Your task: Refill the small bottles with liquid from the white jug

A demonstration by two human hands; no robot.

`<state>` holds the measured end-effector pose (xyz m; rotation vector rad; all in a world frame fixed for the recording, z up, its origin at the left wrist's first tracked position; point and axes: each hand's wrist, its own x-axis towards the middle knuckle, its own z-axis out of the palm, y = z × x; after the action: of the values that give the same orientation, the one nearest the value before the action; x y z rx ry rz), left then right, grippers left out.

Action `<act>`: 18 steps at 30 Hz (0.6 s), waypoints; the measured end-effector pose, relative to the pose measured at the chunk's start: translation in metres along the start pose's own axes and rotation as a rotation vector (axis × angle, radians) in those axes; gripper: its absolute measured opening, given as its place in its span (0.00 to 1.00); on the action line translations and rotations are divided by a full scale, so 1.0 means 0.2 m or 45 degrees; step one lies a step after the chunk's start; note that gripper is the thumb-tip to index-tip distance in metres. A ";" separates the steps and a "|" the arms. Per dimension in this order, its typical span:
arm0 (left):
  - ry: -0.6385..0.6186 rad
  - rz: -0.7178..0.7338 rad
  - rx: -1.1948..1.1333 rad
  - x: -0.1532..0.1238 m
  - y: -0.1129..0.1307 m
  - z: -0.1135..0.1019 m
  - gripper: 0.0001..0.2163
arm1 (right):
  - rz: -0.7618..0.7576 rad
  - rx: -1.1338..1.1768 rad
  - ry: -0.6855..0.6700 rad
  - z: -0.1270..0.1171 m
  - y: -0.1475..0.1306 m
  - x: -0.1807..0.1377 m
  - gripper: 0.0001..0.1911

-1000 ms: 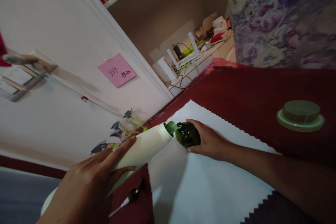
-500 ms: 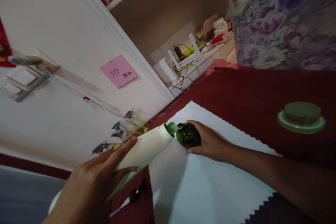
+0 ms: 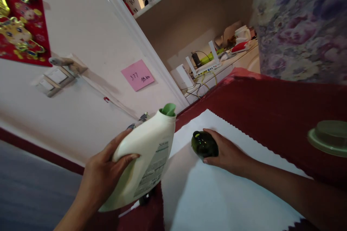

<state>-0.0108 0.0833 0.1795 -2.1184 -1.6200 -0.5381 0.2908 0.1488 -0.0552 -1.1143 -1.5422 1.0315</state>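
My left hand (image 3: 108,168) grips a large cream detergent jug (image 3: 151,151) by its side, fingers wrapped round it. The jug leans to the right, and its uncapped neck shows a green pouring spout (image 3: 168,109). To the right, my right hand (image 3: 223,151) is closed round a small dark green bottle (image 3: 204,145) standing over the white sheet (image 3: 211,195). The bottle has no top on, and its mouth faces up and left. A gap separates the spout from the bottle mouth. A green cap (image 3: 329,137) lies on the red table at the right.
Behind the jug, a pump top with a white tube (image 3: 130,209) lies partly hidden on the red table (image 3: 271,108). Spray bottles (image 3: 143,116) stand by the wall. A white router (image 3: 208,68) with cables sits on the back shelf; a floral cloth (image 3: 300,25) hangs right.
The jug has been lifted and tipped back more upright, its spout moving up and away from the bottle mouth. My right hand keeps its hold on the bottle. The camera view has shifted.
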 end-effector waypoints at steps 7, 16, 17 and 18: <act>0.435 -0.399 -0.512 0.05 0.01 0.16 0.31 | 0.009 0.003 -0.012 0.01 0.03 0.00 0.49; 0.637 -0.659 -1.000 0.00 0.12 0.60 0.31 | 0.057 -0.037 -0.006 0.03 0.08 0.00 0.52; 0.638 -0.669 -1.040 0.00 0.12 0.63 0.30 | 0.061 -0.037 -0.007 0.03 0.08 0.00 0.52; 0.640 -0.679 -1.073 -0.01 0.13 0.67 0.29 | 0.065 -0.038 -0.011 0.03 0.09 0.00 0.53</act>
<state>0.0202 0.1488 0.0639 -1.7250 -1.7997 -2.0319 0.2878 0.1527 -0.0726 -1.1764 -1.5474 1.0517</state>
